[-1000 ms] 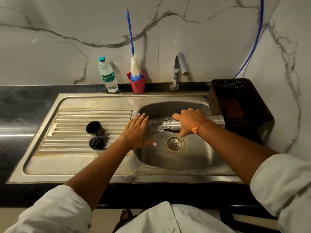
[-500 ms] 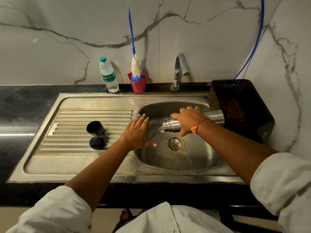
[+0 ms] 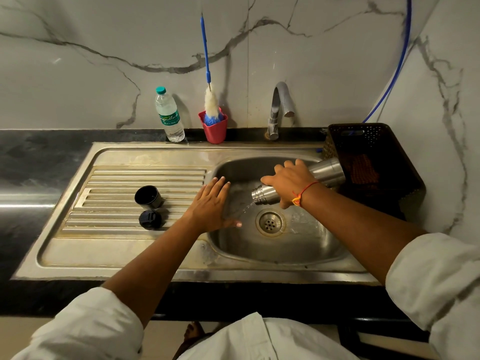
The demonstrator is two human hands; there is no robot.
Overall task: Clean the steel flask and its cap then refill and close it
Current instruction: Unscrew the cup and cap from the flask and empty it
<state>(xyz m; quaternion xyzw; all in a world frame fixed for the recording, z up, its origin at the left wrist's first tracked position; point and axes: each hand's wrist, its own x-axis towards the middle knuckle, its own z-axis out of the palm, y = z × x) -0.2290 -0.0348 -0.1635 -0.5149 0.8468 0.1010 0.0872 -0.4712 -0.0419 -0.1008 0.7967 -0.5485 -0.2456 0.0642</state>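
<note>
Flask [image 3: 326, 172] tilted mouth-down over the sink [image 3: 259, 253], water running from its neck toward the drain [image 3: 270, 223]; right hand [image 3: 289, 181] wraps fingers round its middle. Left hand [image 3: 211, 205] lies flat, fingers straight and together, on the basin's left edge, holding nothing. Black cup [image 3: 147, 197] and cap [image 3: 150, 220] sit on the drainboard [image 3: 117, 178], bottle [image 3: 169, 115], brush [image 3: 209, 100] and tap [image 3: 279, 110] behind.

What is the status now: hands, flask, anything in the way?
Right hand grips flask, tilted, water pouring into sink. Left hand open at sink edge. Cap and cup off, on drainboard. Nothing blocking.
</note>
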